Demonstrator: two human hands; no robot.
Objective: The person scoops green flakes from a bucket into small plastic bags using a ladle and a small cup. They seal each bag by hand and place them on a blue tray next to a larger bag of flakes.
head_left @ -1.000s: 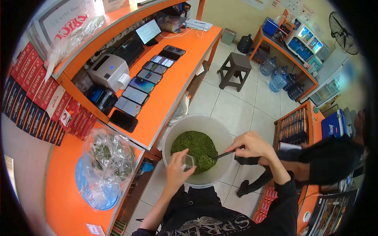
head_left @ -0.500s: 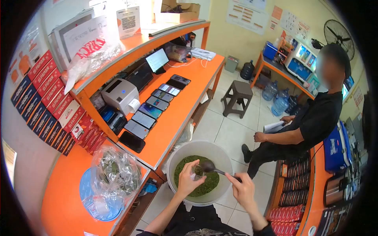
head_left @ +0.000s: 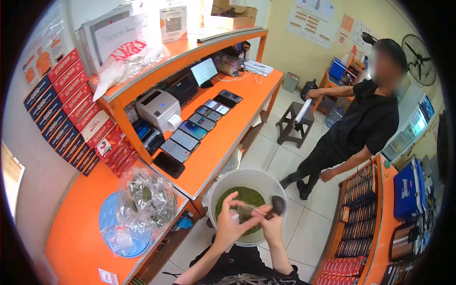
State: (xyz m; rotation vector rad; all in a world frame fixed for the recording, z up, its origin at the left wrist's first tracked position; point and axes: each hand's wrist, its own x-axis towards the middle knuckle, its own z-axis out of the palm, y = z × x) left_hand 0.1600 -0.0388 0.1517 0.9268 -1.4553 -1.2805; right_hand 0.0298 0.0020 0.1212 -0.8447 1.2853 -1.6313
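Observation:
A white bucket (head_left: 216,187) holds green, finely chopped stuff (head_left: 244,194). Over it, my left hand (head_left: 232,221) is closed on what looks like a small clear plastic bag (head_left: 245,209). My right hand (head_left: 270,227) grips a dark spoon (head_left: 278,205), its bowl now upright near the bucket's right rim. The right fingertips also meet the bag's edge. How much is inside the bag cannot be made out.
Several phones (head_left: 184,137) lie on the orange counter (head_left: 228,137) beside a label printer (head_left: 159,109). A clear bag of leaves (head_left: 145,197) rests on a blue lid (head_left: 108,213). A person (head_left: 365,114) in black stands beyond the bucket, near a stool (head_left: 295,118).
My right hand has come left toward my left hand, and the spoon has turned upright, away from the green stuff. The other person has stepped and reached an arm toward the stool.

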